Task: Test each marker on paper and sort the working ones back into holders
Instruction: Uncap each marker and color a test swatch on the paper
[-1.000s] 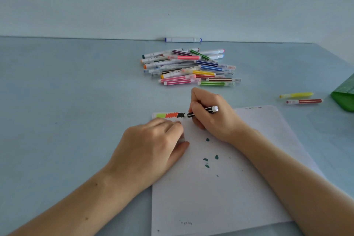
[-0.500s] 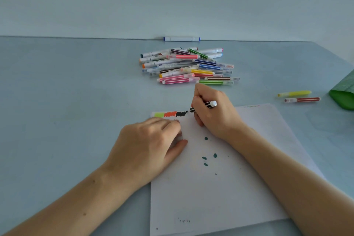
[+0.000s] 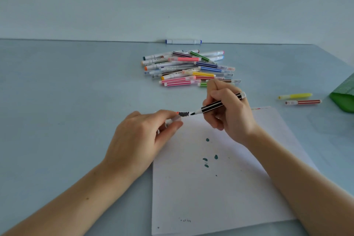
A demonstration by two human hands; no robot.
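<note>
My right hand (image 3: 231, 113) grips a black striped marker (image 3: 212, 105), tip pointing left, just off the black scribble (image 3: 184, 114) at the top edge of the white paper (image 3: 220, 188). My left hand (image 3: 141, 140) pinches a clear marker cap (image 3: 175, 119) between thumb and fingers at the paper's top left corner. A heap of several coloured markers (image 3: 189, 68) lies further back on the table. A yellow marker (image 3: 295, 96) and a red striped marker (image 3: 302, 102) lie apart at the right.
A green holder (image 3: 344, 99) sits at the right edge. A white marker with blue ends (image 3: 183, 41) lies against the back wall. Dark green ink spots (image 3: 207, 159) mark the middle of the paper. The table (image 3: 67, 92) is pale blue.
My right hand has lifted the marker tip off the scribble and drawn back to the right. My left hand has risen off the paper with the cap between its fingers.
</note>
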